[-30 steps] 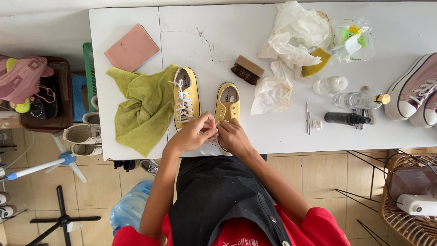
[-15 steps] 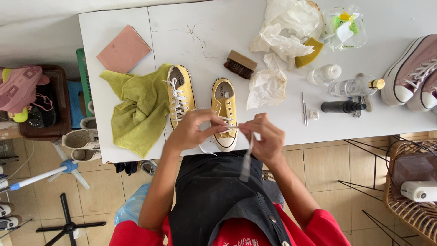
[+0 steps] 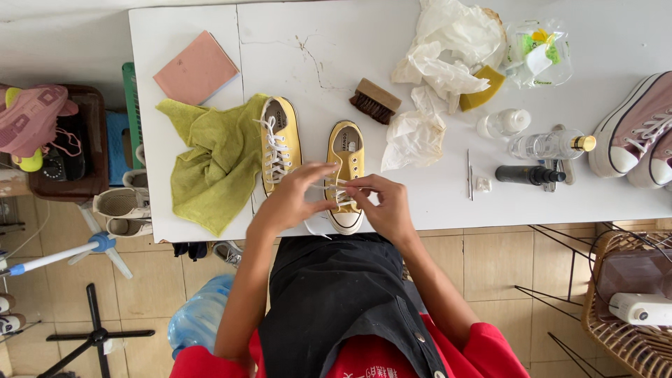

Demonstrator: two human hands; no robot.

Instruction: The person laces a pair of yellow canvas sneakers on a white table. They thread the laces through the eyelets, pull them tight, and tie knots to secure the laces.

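Two yellow sneakers lie on the white table (image 3: 196, 28). The left sneaker (image 3: 278, 142) is laced and rests partly on a green cloth (image 3: 210, 164). The right sneaker (image 3: 347, 164) sits at the table's near edge, toe toward me. My left hand (image 3: 297, 196) and my right hand (image 3: 381, 203) meet over its front, both pinching a white shoelace (image 3: 334, 189) that runs across the eyelets. A loose lace end hangs below my left hand, off the table edge.
A pink block (image 3: 196, 66), shoe brush (image 3: 374, 101), crumpled white paper (image 3: 441, 63), bottles (image 3: 549, 145), a black tube (image 3: 525, 173) and pink sneakers (image 3: 640, 133) share the table. Shelf with shoes at left, wicker basket (image 3: 623, 308) at right, water jug (image 3: 199, 318) below.
My right hand had pulled the lace down and away from the shoe; now both hands are back together over the right sneaker's front, holding the lace.
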